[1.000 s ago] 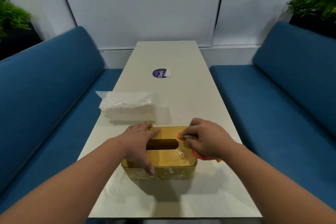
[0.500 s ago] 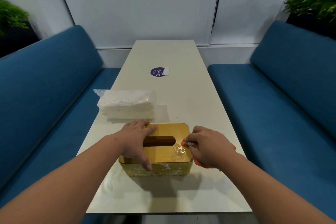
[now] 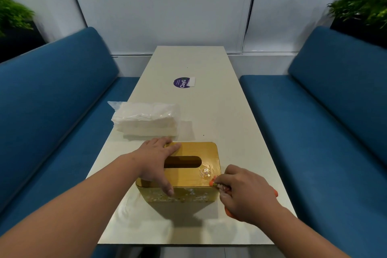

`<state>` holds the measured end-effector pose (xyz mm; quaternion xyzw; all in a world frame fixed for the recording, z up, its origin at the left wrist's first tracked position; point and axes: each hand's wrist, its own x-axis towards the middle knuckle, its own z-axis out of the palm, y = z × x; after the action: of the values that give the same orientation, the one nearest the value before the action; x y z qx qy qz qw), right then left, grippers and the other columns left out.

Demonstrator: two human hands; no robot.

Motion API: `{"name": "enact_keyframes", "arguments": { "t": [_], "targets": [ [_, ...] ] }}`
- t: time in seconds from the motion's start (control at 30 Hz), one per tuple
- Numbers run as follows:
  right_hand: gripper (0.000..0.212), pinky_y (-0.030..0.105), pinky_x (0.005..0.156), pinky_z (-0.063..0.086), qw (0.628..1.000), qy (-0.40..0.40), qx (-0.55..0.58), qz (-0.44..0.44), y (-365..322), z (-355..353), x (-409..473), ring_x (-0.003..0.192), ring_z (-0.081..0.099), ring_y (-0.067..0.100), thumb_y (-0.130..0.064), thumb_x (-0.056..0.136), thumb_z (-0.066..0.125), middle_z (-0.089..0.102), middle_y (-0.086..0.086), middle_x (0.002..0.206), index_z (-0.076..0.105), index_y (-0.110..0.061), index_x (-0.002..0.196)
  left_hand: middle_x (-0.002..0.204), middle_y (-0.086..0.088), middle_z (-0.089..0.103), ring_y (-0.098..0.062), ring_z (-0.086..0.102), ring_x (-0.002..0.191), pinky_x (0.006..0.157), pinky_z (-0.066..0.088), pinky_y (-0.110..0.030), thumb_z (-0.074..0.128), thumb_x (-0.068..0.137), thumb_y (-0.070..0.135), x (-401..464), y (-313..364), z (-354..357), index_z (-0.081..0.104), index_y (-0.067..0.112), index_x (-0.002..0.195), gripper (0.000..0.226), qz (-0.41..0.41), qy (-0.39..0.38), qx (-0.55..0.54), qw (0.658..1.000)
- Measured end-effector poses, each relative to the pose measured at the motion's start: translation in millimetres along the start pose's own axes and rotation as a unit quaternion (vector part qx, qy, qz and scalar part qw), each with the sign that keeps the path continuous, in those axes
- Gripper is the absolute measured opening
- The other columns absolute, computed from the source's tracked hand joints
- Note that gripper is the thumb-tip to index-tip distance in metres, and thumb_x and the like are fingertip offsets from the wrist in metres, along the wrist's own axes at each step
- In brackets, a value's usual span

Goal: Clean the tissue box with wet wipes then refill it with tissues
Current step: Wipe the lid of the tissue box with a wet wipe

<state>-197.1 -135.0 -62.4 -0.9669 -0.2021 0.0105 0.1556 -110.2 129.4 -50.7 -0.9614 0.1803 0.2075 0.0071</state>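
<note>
A yellow tissue box (image 3: 188, 174) with a dark oval slot stands on the near part of the white table (image 3: 219, 115). Its top is wet and shiny near the right corner, and its front face is speckled with white residue. My left hand (image 3: 156, 163) lies over the box's left side, fingers spread across the top and thumb down the front face. My right hand (image 3: 245, 191) grips an orange wipe (image 3: 213, 182) against the box's near right corner. A clear pack of white tissues (image 3: 146, 120) lies just beyond the box on the left.
A round purple sticker (image 3: 182, 82) with a white label sits mid-table. Blue benches (image 3: 54, 111) flank the table on both sides. Potted plants (image 3: 362, 6) stand behind each bench. The table's near edge runs below my forearms.
My right hand has slid the orange wipe from the top of the box, beside the slot, toward me to the near right corner. My left hand keeps its place on the box.
</note>
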Motion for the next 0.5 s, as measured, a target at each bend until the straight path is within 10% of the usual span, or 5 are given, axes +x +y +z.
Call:
{"name": "enact_keyframes", "arguments": {
  "t": [0.5],
  "targets": [
    [0.029,0.031,0.061,0.047,0.997,0.058,-0.012,-0.048,-34.2,9.6,8.5,0.087,0.06,0.018,-0.035,0.089,0.056,0.059,-0.005,0.101,0.067,-0.032,0.115,0.159,0.004,-0.001,-0.025,0.0,0.146,0.119,0.008,-0.043,0.075,0.041,0.078,-1.9,1.4,-0.5,-0.002,0.039,0.15,0.14,-0.012,-0.003,-0.003,1.0]
  ]
}}
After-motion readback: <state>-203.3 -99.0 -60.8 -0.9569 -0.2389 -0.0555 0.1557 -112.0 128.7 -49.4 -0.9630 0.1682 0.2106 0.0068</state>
